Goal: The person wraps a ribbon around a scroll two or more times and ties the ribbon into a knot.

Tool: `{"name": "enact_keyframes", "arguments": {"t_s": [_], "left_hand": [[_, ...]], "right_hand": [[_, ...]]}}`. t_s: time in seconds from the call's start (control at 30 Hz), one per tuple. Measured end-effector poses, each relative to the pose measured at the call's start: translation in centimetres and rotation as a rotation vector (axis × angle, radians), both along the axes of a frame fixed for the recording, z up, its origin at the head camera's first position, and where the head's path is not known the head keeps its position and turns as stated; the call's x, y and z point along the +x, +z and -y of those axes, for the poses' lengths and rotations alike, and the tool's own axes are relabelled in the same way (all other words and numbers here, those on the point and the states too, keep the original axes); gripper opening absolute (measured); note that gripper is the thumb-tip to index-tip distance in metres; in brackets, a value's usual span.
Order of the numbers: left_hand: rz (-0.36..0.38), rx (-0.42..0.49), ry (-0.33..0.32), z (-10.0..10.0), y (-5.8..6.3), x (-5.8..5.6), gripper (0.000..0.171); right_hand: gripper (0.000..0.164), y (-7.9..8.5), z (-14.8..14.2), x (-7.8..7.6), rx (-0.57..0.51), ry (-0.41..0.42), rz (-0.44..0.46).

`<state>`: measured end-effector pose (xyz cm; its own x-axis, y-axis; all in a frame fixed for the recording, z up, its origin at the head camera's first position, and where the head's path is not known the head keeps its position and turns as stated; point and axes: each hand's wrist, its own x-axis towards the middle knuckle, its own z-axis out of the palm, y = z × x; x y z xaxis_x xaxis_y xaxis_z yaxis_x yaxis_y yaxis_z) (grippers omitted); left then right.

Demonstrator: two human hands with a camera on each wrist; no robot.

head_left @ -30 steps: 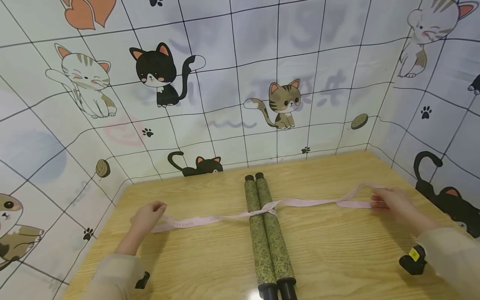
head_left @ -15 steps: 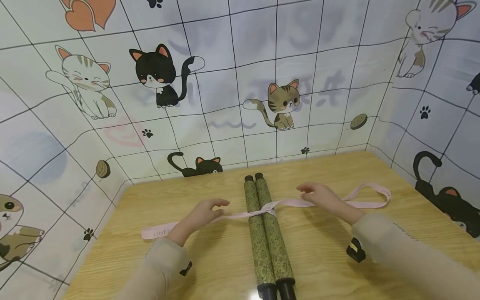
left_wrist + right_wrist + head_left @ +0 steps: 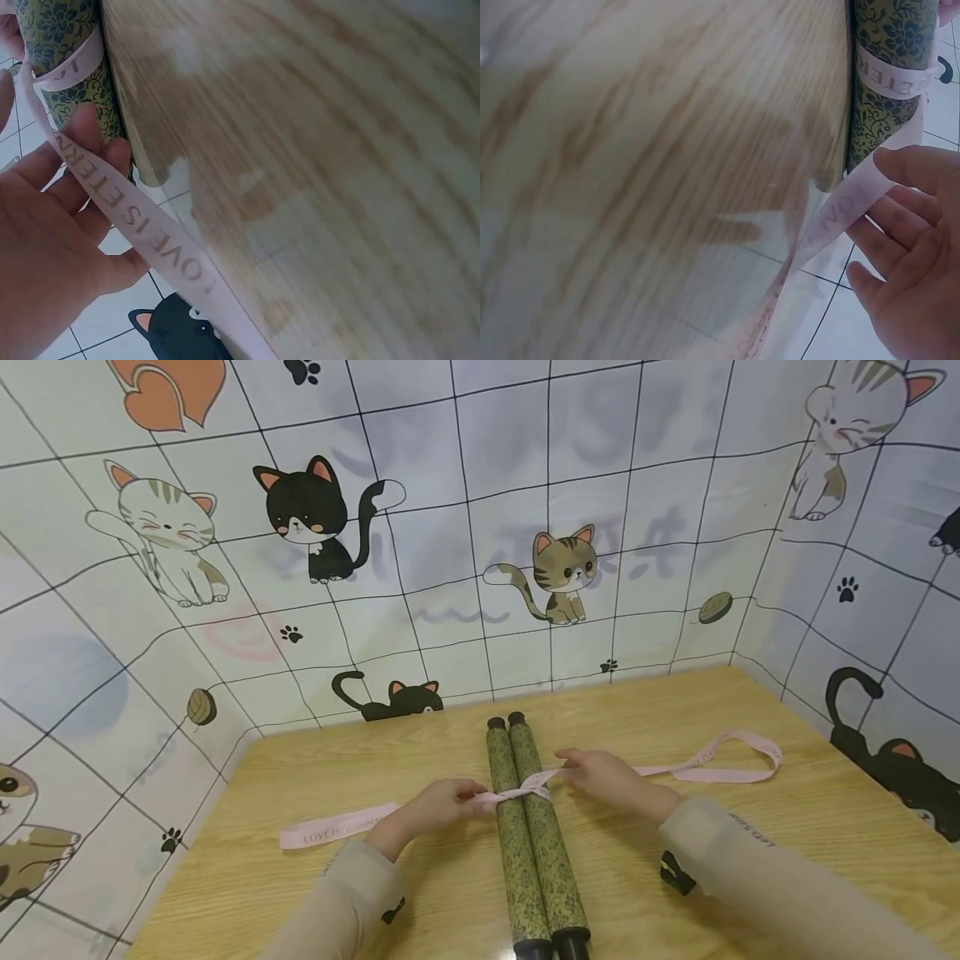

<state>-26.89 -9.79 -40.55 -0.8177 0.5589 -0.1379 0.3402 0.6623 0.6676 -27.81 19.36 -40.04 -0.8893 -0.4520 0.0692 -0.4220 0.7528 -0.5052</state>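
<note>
Two rolled scrolls (image 3: 528,852) with green floral covering and black end knobs lie side by side on the wooden table (image 3: 390,902). A pale pink ribbon (image 3: 337,828) with printed lettering wraps their upper part, crossing over at the right roll. My left hand (image 3: 438,810) is at the ribbon just left of the scrolls; in the left wrist view the ribbon runs across its loosely bent fingers (image 3: 82,127), the thumb apart. On the other side my right hand (image 3: 607,781) pinches the ribbon close to the wrap, thumb over it in the right wrist view.
The ribbon's left tail lies flat on the table, and its right tail forms a loop (image 3: 761,747). A white gridded sheet with cartoon cats (image 3: 566,577) covers the walls behind and beside the table. Small black devices sit under both wrists.
Both hands let go of the ribbon's outer ends and came inward to the scrolls. The right hand has taken hold of the ribbon near the wrap. The scrolls stayed in place.
</note>
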Motion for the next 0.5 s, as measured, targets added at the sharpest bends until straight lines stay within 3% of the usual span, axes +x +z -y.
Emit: {"name": "enact_keyframes", "arguments": {"t_s": [0.27,0.4,0.5], "left_hand": [[0.093,0.056,0.019,1.6,0.9,-0.1,0.039],[0.173,0.130,0.052,2.8,1.6,-0.1,0.037],[0.187,0.184,0.079,3.6,2.1,-0.1,0.035]], "right_hand": [[0.015,-0.3,-0.3,-0.2,-0.005,-0.017,-0.047],[0.011,-0.3,-0.6,-0.4,-0.025,-0.032,-0.041],[0.011,-0.2,-0.7,-0.6,-0.040,-0.032,-0.035]]}}
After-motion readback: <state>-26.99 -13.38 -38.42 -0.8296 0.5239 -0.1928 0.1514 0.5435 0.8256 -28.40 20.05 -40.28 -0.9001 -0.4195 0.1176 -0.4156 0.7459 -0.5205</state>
